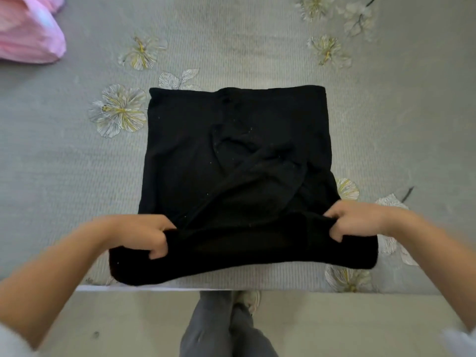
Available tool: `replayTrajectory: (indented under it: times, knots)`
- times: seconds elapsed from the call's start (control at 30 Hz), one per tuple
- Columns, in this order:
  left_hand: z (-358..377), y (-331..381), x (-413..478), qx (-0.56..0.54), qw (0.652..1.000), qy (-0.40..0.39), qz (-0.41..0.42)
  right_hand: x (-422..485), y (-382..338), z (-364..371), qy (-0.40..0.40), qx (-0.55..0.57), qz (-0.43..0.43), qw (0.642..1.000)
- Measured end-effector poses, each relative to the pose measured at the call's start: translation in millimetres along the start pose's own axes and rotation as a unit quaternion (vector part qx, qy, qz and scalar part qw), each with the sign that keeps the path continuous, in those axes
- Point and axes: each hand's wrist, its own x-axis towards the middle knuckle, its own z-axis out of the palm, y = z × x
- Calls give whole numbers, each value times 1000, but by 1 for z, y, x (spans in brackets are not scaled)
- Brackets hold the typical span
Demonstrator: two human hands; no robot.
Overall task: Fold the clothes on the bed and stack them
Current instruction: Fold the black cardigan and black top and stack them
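While both hands grip its near edge, a black garment [231, 155] lies spread on a bed [257, 42] covered in grey ribbed fabric printed with pale yellow-and-white flowers. It is a plain, matte black knit, roughly rectangular, with a straight, neat far edge and straight sides. Tiny flecks of pale lint dot its surface. Near the middle, extra cloth is tucked in and bunches into soft diagonal creases, which may be folded-in sleeves, though that cannot be told for sure. The near edge sits just inside the foot of the bed and is lifted into a thick rolled band between the hands.

The left hand [144, 234] clamps the band's left part, fingers curled under the cloth and thumb pressing on top. The right hand [358, 220] pinches the right part in the same way, fingers wrapped around a gathered fold.

At the far left corner of the bed lies a pink striped cloth [28, 32], well apart from the black garment. Below the bed edge, a pale floor [128, 325] shows, with the person's grey trouser legs [226, 331] and a light shoe [248, 301].
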Motion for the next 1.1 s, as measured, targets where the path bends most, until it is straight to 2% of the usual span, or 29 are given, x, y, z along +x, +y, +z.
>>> replayTrajectory:
  times: [0.07,0.13,0.23,0.37,0.43,0.53,0.6,0.7,0.73,0.8,0.87,0.97,1.03,1.1]
  knots:
    - [-31,-2,-6,-29,999,40,18,4,-6,-26,81,48,-32,995]
    - [-64,-2,-4,-37,990,134,34,11,-15,-51,166,81,-59,981]
    - [-115,-1,5,-50,959,274,43,28,-32,-83,275,109,-92,951]
    - [-177,-2,20,-109,912,389,72,56,-52,-127,387,144,-98,905]
    - [-202,-2,30,-181,883,425,86,70,-60,-148,433,146,-82,885]
    - [-231,-2,49,-286,850,429,105,94,-69,-173,485,113,-44,866]
    - [-242,1,67,-316,831,445,113,112,-73,-182,510,105,-22,854]
    - [-242,6,104,-369,777,495,120,138,-75,-178,554,104,0,826]
    - [-236,8,115,-358,765,526,104,145,-74,-170,566,84,10,820]
    - [-211,13,128,-230,765,597,75,151,-75,-144,571,54,14,819]
    - [-171,20,133,-70,763,631,123,150,-75,-107,562,24,-22,827]
    - [-113,28,139,76,801,570,169,147,-71,-51,505,-87,-89,854]
    - [-89,22,149,115,837,523,111,152,-60,-32,453,-148,-70,876]
    - [-81,13,157,120,851,509,37,158,-47,-30,433,-154,-31,887]
